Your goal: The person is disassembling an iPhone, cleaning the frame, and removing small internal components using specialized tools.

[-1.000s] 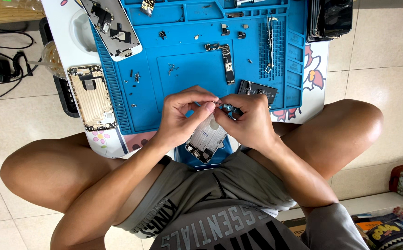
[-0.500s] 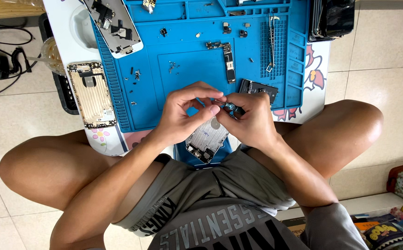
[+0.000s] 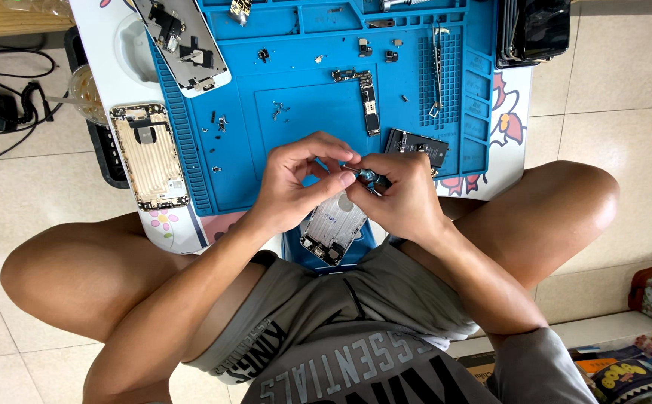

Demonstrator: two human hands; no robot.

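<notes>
Head view, frame centre: left hand (image 3: 296, 183) and right hand (image 3: 401, 196) both pinched shut on a small blue-tipped part (image 3: 365, 176), held close above a silver phone housing (image 3: 333, 228) for fine work. Upper centre: logic board (image 3: 369, 103) parked on blue repair mat (image 3: 296, 142).

Your left hand (image 3: 296, 183) and right hand (image 3: 401, 196) meet fingertip to fingertip at centre. Both forearms angle inward, fingers curled in a pinch.
</notes>
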